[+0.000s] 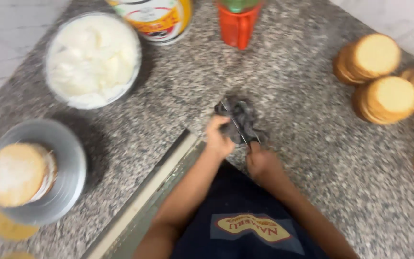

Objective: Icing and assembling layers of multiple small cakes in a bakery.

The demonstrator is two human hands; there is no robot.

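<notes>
Left hand (pixel 218 139) and right hand (pixel 260 162): each grip pinching a dark grey cloth (pixel 239 120) wrapped about a thin blade-like tool (pixel 238 125), centre of the granite table (pixel 312 144). Far left, bowl of white cream (pixel 92 57); right, stacked round biscuits (pixel 384 79); near left, biscuit stack on a metal turntable (pixel 68 168).

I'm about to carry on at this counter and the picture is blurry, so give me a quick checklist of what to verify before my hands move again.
1. Left hand grips the dark cloth: ok.
2. Right hand on the cloth's lower edge: ok.
3. Knife blade hidden in the cloth: cannot tell, too blurred.
4. Bowl of white cream stands apart from the hands: ok.
5. Stacks of round biscuits stand apart from the cloth: ok.
6. Red container upright: ok.
</notes>
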